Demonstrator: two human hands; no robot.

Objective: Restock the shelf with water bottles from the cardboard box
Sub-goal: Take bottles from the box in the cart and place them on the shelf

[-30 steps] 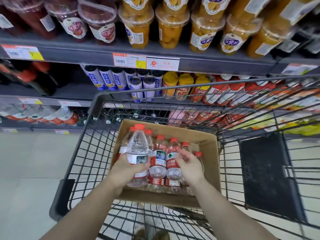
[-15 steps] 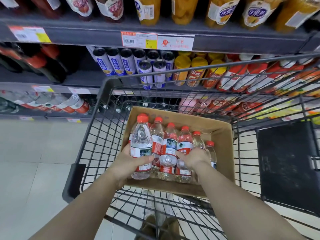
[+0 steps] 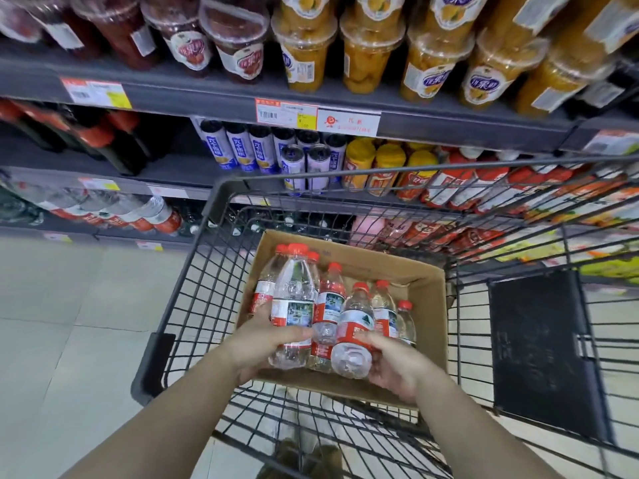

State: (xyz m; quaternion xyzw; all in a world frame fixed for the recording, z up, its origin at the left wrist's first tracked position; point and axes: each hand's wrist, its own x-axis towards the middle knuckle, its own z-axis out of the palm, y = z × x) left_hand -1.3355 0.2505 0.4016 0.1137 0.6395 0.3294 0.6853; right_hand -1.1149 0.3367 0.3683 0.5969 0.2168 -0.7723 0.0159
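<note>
One water bottle was gripped by the left hand and another bottle by the right hand, both raised above the cardboard box in the trolley, presumably for shelving.

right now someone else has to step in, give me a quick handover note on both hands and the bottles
Left hand grips a water bottle, lifted above the others.
Right hand grips a second bottle, tilted with its base toward the camera.
The cardboard box sits in the shopping cart and holds several more red-capped bottles.
Matching bottles lie on the low shelf to the left.
Done: two bottles picked up.
Left: carry both to that shelf, then empty the box.
</note>
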